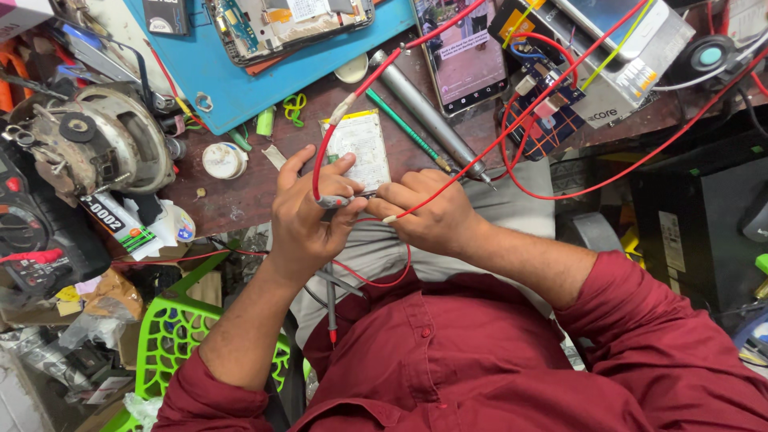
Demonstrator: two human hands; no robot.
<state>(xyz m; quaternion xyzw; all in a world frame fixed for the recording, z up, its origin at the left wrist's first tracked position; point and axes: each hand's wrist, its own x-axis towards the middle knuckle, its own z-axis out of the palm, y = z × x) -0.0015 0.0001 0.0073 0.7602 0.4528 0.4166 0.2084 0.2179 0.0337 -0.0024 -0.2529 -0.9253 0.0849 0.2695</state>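
A flat white phone battery [362,148] with a yellow top edge lies at the near edge of the brown workbench [240,192]. My left hand [308,216] grips its lower left corner and pinches a red wire [320,164] with a metal clip against it. My right hand [428,212] rests on the battery's lower right edge and presses the tip of a second red wire [496,148] there. Both wires run up to a small circuit board [544,108] at the back right.
A blue mat [240,88] with an opened phone [288,24] lies at the back. A lit phone [464,60], a grey screwdriver [428,120], a motor part [104,144], a multimeter [32,240] and a green stool [176,336] surround me.
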